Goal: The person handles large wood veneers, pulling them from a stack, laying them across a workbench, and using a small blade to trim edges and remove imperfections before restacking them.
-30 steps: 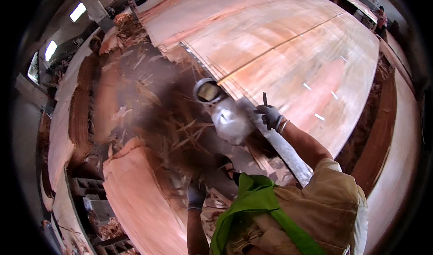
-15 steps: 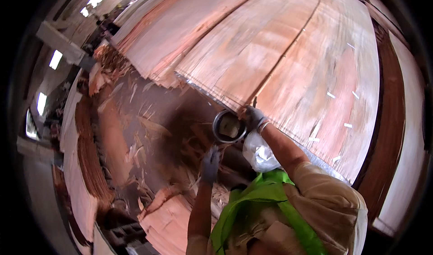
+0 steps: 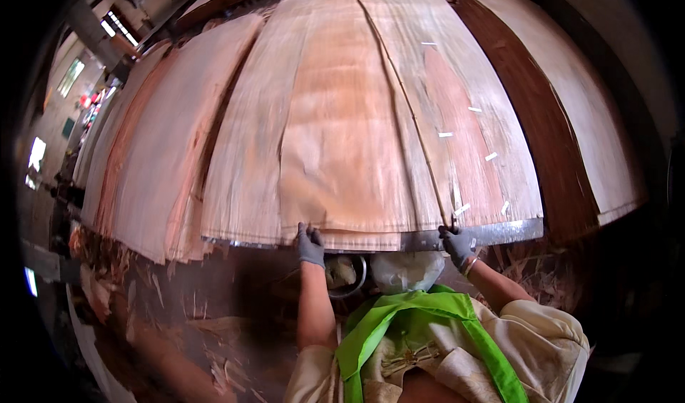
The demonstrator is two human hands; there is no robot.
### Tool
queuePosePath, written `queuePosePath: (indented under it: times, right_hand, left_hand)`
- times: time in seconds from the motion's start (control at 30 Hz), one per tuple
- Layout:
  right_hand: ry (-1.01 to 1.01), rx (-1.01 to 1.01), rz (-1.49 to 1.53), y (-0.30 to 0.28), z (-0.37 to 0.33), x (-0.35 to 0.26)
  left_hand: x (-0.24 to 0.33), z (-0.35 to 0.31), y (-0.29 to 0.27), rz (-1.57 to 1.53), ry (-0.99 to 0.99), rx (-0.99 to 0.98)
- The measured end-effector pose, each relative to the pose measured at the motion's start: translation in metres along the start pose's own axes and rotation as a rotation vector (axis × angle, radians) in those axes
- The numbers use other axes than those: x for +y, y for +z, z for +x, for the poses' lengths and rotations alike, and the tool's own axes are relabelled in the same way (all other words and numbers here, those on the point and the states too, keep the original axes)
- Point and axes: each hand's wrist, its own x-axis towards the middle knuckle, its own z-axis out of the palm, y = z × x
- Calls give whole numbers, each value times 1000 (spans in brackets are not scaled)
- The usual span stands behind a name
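Note:
In a dark grey glove, my left hand (image 3: 310, 246) pinches the near edge of an orange-tan wood veneer sheet (image 3: 342, 146), which lies on a broad veneer stack and ripples close to my fingers. My right hand (image 3: 458, 245), gloved alike, is closed at the stack's near edge; a small dark pointed thing (image 3: 454, 221) stands up from its fingers, too small to name. Just beyond this hand ends a long thin dark line running away over the veneer; whether it is a gap or a strip, I cannot tell. Short white tape pieces (image 3: 446, 135) mark a reddish veneer patch (image 3: 464, 118).
A metal strip (image 3: 499, 232) borders the stack's near edge. Beneath it are a round metal pail (image 3: 362, 278) and a whitish plastic bag (image 3: 407, 271). More veneer stacks (image 3: 178, 132) stand left and right (image 3: 571, 110). Veneer scraps (image 3: 228, 374) litter the floor.
My view has swung to face the stack squarely. My left hand has risen from beside the pail to the veneer's near edge. The right hand stays at that edge, near the dark line's end.

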Motion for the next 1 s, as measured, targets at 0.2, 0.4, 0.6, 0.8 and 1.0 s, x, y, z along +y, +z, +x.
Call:
queuePosePath:
  times: [0.2,0.4,0.6,0.8,1.0]
  right_hand:
    - [-77,57,-118,2,-32,37]
    - [-14,-22,-52,13,-30,29]
    - [-79,-394,26,-3,-15,36]
    - [-437,-614,-610,-14,-13,74]
    - [-188,-779,-387,-37,0,81]
  left_hand:
    - [27,-9,26,524,260,36]
    - [14,-53,40,61,-28,74]
    - [12,-74,109,365,126,-29]
    - [-63,-118,276,1226,1062,-528]
    - [-249,-123,347,2137,971,-895]
